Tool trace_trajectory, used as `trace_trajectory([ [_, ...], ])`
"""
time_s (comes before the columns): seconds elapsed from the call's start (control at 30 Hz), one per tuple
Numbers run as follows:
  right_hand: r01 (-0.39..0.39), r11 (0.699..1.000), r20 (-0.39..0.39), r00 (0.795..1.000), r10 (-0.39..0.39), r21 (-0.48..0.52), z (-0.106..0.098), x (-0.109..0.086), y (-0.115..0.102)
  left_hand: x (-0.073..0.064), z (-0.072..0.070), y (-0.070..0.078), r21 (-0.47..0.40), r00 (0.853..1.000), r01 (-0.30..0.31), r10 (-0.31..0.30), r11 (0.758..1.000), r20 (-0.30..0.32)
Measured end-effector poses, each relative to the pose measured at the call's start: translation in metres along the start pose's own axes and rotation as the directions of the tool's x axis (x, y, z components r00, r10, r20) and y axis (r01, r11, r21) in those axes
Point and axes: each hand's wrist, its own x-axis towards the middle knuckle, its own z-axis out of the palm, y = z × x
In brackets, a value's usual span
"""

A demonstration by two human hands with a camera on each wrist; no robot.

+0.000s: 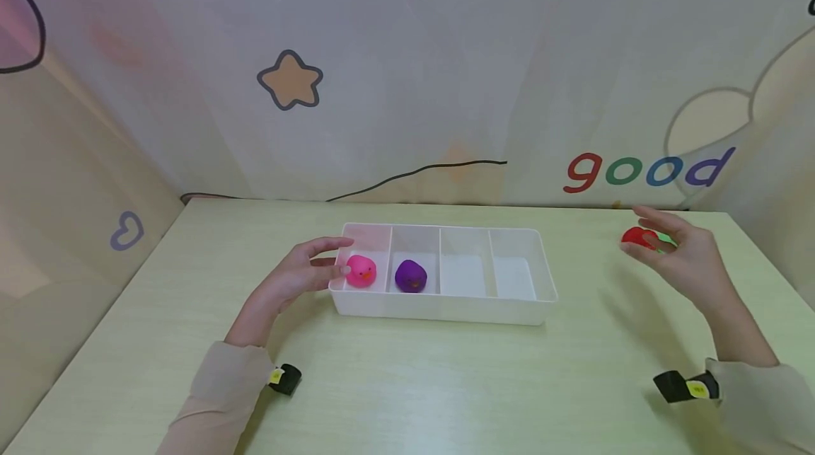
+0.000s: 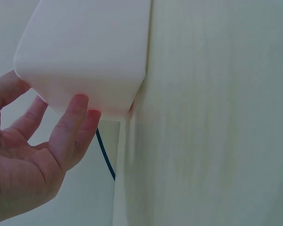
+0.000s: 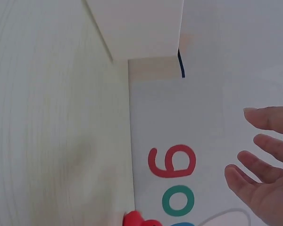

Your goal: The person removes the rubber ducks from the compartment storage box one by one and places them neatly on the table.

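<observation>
My left hand (image 1: 304,267) is at the left end of a white four-compartment tray (image 1: 439,308); its thumb and forefinger reach over the rim while other fingers (image 2: 75,108) press the outside of the end wall. In the leftmost compartment sits a pink toy duck (image 1: 361,272), close by the thumb tip. A round purple toy (image 1: 410,277) lies in the compartment beside it. On the far right, my right hand (image 1: 684,253) hovers with parted, bent fingers and nothing between them. Behind it in the head view shows a red toy (image 1: 639,236) with a bit of green, partly hidden by that hand.
Everything stands on a pale wooden table (image 1: 439,384). Printed cloth (image 1: 407,73) hangs along its back and sides, with a star and the word "good". Each wrist carries a black strap with a small dark device (image 1: 289,378).
</observation>
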Motion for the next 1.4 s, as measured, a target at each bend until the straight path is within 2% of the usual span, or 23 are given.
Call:
trace_trajectory([
  [0.07,0.028,1.0,0.006,1.0,-0.028,-0.005,0.001,-0.013,-0.035,0.0,0.0,0.0,-0.006,1.0,0.005,-0.005,1.0,-0.001],
  [0.13,0.051,0.999,0.0,0.999,-0.051,-0.007,0.005,-0.018,-0.048,0.0,-0.001,0.0,-0.006,1.0,0.005,-0.005,1.0,0.001],
  [0.23,0.086,0.996,-0.002,0.996,-0.086,-0.004,0.012,-0.021,-0.057,0.001,-0.001,-0.001,-0.006,1.0,0.003,-0.003,1.0,0.004],
  [0.53,0.227,0.966,-0.007,0.974,-0.228,0.123,0.04,-0.029,-0.08,0.002,-0.001,-0.002,-0.004,1.0,0.008,-0.008,1.0,0.002],
  [0.9,0.27,0.94,0.078,0.953,-0.291,0.207,0.066,-0.034,-0.11,0.002,-0.001,-0.003,0.008,1.0,-0.013,0.013,1.0,0.005],
  [1.17,0.259,0.933,0.151,0.941,-0.301,0.25,0.087,-0.032,-0.127,0.001,-0.003,-0.004,0.017,1.0,-0.015,0.015,1.0,0.0],
  [1.4,0.277,0.919,0.177,0.926,-0.333,0.28,0.103,-0.029,-0.136,0.002,-0.003,-0.004,0.007,1.0,-0.024,0.023,1.0,0.011],
])
